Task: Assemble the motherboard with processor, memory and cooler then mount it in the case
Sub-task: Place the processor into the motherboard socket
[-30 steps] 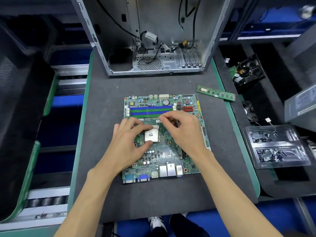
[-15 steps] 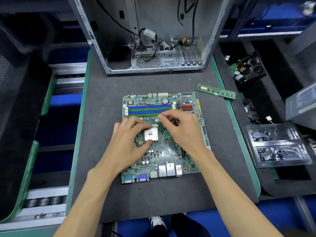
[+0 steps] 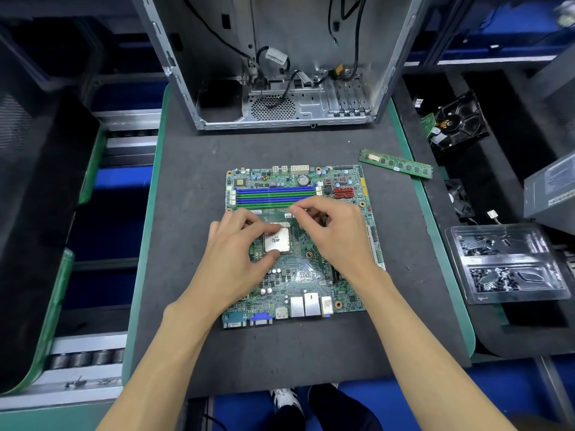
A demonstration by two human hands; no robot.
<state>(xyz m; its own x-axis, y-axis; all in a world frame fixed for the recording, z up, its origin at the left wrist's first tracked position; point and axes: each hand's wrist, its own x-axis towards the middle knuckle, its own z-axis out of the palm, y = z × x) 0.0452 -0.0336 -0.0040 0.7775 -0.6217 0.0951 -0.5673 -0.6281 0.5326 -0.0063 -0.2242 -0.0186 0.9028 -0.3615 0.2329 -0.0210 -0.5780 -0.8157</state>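
Note:
A green motherboard (image 3: 311, 275) lies flat on the dark mat (image 3: 193, 213), its blue and green memory slots at the far side. The silver processor (image 3: 278, 239) sits at the socket in the board's middle. My left hand (image 3: 236, 253) pinches the processor between thumb at its near edge and fingers at its far edge. My right hand (image 3: 336, 231) hovers just right of it, thumb and forefinger pinched together near the socket's far right corner; what they hold is too small to tell. A loose memory stick (image 3: 395, 163) lies on the mat to the board's right. The open metal case (image 3: 280, 113) stands behind.
A clear plastic tray (image 3: 510, 290) with small screws sits at the right. A hard drive (image 3: 457, 126) and a small fan (image 3: 459, 197) lie in the dark bin beyond the mat's green right edge. A grey power supply (image 3: 550, 188) stands far right. Rollers run along the left.
Both hands stay at the socket with almost no movement; the right hand's fingertips have shifted slightly by the processor's far corner.

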